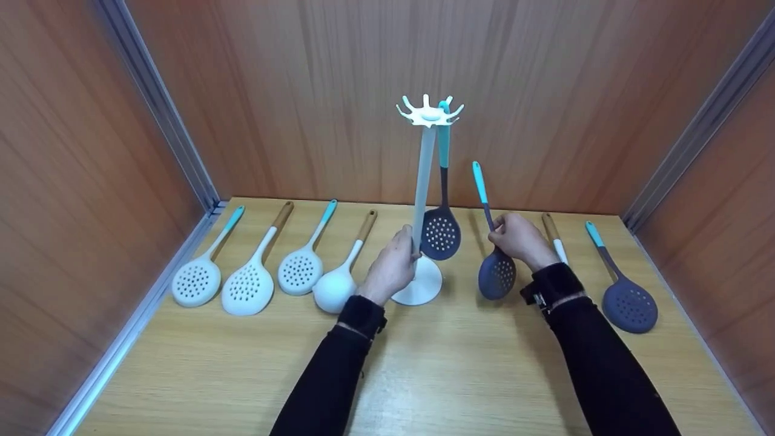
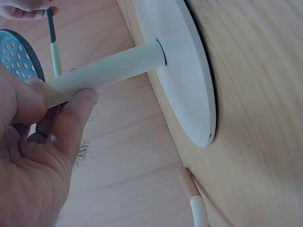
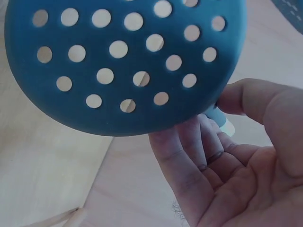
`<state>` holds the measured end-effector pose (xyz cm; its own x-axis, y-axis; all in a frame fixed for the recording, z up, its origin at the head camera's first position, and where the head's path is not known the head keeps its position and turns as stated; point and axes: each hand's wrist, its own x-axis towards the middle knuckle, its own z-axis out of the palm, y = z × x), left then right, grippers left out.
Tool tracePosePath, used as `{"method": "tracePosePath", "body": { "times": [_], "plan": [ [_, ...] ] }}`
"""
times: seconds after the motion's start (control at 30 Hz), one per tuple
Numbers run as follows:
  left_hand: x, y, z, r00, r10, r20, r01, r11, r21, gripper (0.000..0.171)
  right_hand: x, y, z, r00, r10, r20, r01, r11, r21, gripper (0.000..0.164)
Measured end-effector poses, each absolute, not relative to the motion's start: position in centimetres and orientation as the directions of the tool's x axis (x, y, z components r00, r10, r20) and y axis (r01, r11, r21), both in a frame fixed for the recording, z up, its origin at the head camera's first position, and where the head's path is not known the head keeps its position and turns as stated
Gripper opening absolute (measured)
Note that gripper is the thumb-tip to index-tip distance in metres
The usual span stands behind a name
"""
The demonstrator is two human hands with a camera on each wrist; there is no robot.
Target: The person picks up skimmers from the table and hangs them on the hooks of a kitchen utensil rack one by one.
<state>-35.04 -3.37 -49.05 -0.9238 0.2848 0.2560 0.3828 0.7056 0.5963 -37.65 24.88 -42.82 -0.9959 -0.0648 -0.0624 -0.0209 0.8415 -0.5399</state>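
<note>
A white utensil stand (image 1: 418, 284) with a ring of hooks on top is upright on the table. My left hand (image 1: 390, 266) grips its pole low down, fingers and thumb around it in the left wrist view. From one hook hangs a dark skimmer (image 1: 441, 233) with a turquoise handle, on the pole's right. My right hand (image 1: 519, 237) pinches a second dark skimmer (image 1: 496, 275) where its shaft meets the perforated head. That skimmer is tilted, turquoise handle up, right of the stand. In the right wrist view its holed head (image 3: 123, 71) covers part of my fingers.
Left of the stand lie several white utensils: skimmers (image 1: 248, 290) and a ladle (image 1: 336, 289). To the right, a white utensil with a wooden handle (image 1: 551, 227) is partly behind my right hand, and another dark skimmer (image 1: 629, 303) lies beyond. Wooden panels (image 1: 272, 91) enclose the table.
</note>
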Motion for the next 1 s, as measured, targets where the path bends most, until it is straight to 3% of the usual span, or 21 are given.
{"method": "tracePosePath", "body": {
  "times": [1.0],
  "plan": [
    [-35.0, -3.2, -48.9, -0.927, 0.282, 0.246, 0.374, 0.711, 0.596, 0.032, -35.3, 22.3, -39.4, -0.983, -0.062, 0.172, -0.154, 0.792, -0.591, 0.030]
  ]
}}
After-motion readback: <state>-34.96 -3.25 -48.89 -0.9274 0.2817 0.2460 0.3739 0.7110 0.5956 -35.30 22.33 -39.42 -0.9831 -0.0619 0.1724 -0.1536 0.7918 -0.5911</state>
